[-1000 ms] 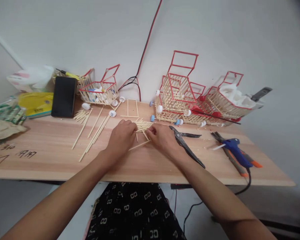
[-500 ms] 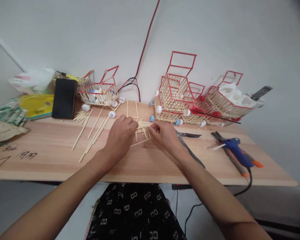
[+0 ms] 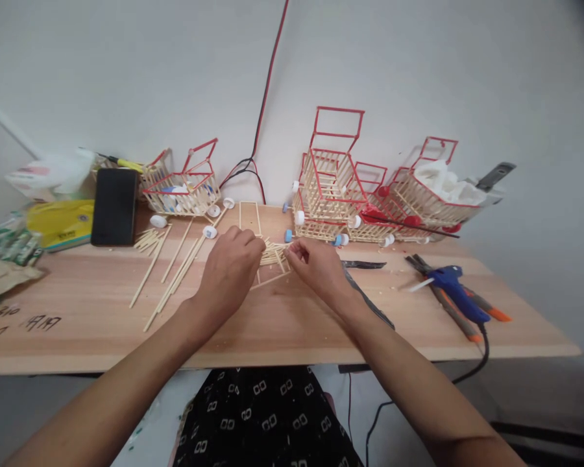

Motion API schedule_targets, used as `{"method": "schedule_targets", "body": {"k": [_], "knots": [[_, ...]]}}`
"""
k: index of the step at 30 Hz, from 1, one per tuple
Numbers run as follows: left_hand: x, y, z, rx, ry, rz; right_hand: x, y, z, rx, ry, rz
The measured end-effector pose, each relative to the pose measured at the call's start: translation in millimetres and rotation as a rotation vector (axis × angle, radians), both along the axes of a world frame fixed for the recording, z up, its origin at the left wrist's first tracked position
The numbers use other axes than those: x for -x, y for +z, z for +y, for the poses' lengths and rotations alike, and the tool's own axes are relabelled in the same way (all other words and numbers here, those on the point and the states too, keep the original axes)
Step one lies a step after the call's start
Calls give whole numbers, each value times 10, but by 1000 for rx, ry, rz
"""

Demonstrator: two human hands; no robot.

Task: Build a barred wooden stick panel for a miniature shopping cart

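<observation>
My left hand (image 3: 231, 264) is closed, its fingertips pinching the left side of a small wooden stick frame (image 3: 272, 279) just above the table. Facing it, my right hand (image 3: 317, 264) has thumb and fingers pinched together at the frame's right end; what sits between those fingertips is too small to make out. Behind the frame, between both hands, lies a pile of short wooden sticks (image 3: 272, 251). A flat rectangular stick frame (image 3: 250, 217) rests farther back. Black-handled pliers (image 3: 367, 298) lie partly hidden behind my right wrist.
Longer sticks (image 3: 175, 279) lie left of my hands. Miniature stick shopping carts (image 3: 338, 178) with red trim line the wall, with another cart (image 3: 182, 191) to the left. A phone (image 3: 114, 207) leans there. A blue glue gun (image 3: 460, 295) lies over orange-handled pliers (image 3: 499, 314) at right.
The view has shifted slightly, so the table's things appear a little more to the left. Both hands keep nearly the same pose around the small stick frame.
</observation>
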State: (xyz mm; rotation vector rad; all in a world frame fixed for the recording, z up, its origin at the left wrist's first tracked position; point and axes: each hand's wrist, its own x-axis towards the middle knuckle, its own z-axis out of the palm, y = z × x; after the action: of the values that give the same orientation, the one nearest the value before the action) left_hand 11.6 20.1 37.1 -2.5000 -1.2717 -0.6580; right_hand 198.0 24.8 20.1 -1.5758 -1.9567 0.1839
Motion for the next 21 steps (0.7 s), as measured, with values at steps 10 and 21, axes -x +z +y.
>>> {"method": "schedule_targets", "body": {"k": [10, 21], "knots": [[-8, 32, -22, -22, 6, 31, -5, 7, -14, -25, 11, 18], [268, 17, 189, -60, -64, -152, -245, -33, 118, 54, -73, 38]]}}
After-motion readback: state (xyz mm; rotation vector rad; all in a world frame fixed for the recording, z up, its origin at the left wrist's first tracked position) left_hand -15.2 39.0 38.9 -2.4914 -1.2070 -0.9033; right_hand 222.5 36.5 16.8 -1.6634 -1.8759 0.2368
